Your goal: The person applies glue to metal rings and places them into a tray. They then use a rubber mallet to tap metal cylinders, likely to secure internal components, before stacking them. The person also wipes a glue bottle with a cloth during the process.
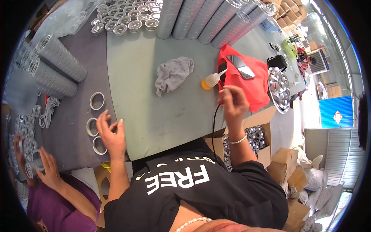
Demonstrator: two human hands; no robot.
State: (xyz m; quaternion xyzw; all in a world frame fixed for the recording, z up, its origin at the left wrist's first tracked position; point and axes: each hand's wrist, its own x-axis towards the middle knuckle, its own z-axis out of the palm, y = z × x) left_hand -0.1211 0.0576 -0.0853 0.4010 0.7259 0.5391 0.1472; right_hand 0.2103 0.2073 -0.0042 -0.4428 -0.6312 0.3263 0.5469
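1. Black shirt sleeves at the lower edge; both forearms come up from there onto a pale green tabletop [154,77].
2. Left hand [111,133]: fingers spread and slightly curled, palm down at the seam where the green top meets a grey table [73,127]. It grips nothing; it lies just beside three white rings [92,127] lined up on the grey surface, nearest the lowest two.
3. Right hand [233,103]: raised, fingers bunched together near the red cloth's edge, blurred. A black cord [213,127] runs down from just below it toward the body. Whether the fingers pinch anything, I cannot tell.
4. Open cardboard box [258,133] under the right forearm, filled with shiny metal pieces.
5. Lower left: a co-worker in a purple top, one hand [48,166] on a row of metal rings.
6. Mid-table: crumpled grey rag [172,73]; small glue bottle [211,80] with an orange base lying on its side, between the rag and a red cloth [249,83].
7. On the red cloth, a dark phone-like slab [240,66]. Right of it, a round tray [279,89] of metal cups.
8. Far edge: long stacks of grey lids [201,17] lying in rows; a cluster of small silver tins [127,17] at upper left; more grey stacks [58,63] at left.
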